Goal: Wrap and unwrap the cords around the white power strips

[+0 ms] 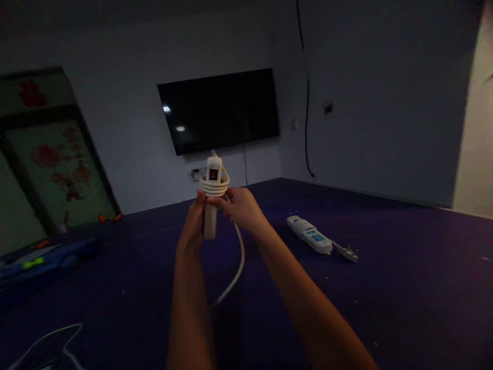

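A white power strip with a red switch stands upright between my hands in the head view. Its cream cord is wound in several turns around the upper part, just below the switch. My left hand is closed around the strip's left side. My right hand is closed on the cord at the right of the coils, thumb pressed toward the strip. A loose length of cord hangs from the right hand and curves down to the purple surface. The fingers behind the strip are hidden.
A second white power strip, its cord wrapped around it, lies on the purple surface at right. A white cable is at lower left. Blue fabric lies at far left. A television hangs on the wall.
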A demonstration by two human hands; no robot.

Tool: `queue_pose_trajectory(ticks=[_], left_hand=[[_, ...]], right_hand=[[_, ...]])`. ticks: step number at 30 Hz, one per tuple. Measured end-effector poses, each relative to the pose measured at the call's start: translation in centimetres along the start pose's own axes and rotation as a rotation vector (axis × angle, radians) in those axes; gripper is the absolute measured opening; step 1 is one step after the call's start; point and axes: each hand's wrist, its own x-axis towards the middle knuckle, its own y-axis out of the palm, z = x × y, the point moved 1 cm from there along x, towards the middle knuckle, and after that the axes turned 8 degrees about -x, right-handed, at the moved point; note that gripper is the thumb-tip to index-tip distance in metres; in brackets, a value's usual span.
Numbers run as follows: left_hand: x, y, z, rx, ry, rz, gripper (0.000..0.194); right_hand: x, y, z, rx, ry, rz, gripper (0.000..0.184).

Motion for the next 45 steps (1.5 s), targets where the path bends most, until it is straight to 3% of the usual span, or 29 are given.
queue_pose_trajectory(ticks=[6, 11, 16, 20, 27, 34, 40, 45], left_hand=[[-0.1, 0.0, -0.1, -0.016, -0.060, -0.083, 0.057], [-0.2, 0.2, -0.9, -0.005, 0.076, -0.221, 0.050], [-0.1, -0.1, -1.0, 0.017, 0.200, -0.410, 0.052], [-0.1, -1.0, -0.8, 0.099, 0.280, -0.468, 0.049], [0.0, -1.9, 0.1, 0.266, 0.324, -0.563, 0.047], [-0.1, -2.3, 0.5, 0.628, 0.430, -0.667, 0.051], [-0.7, -1.5, 0.2, 0.947, 0.397, -0.816, 0.056], [-0.8, -1.0, 0.3, 0.984, 0.427, -0.877, 0.048]], right_hand=[[-0.4, -0.2, 0.3, 0.144, 0.030, 0.034, 0.040], [-0.3, -0.3, 0.1, 0.120, 0.058, -0.039, 0.034], [-0.3, -0.4, 0.4, 0.163, 0.077, 0.147, 0.019], [-0.5, -0.4, 0.5, 0.178, 0.130, 0.292, 0.007], [-0.5, -0.2, 0.2, 0.110, 0.168, 0.412, 0.019], [-0.2, 0.3, -0.4, -0.018, 0.095, 0.329, 0.021], [0.0, 0.4, -0.5, -0.133, 0.108, 0.252, 0.034], [-0.3, 0.3, -0.1, -0.201, 0.069, 0.179, 0.044]])
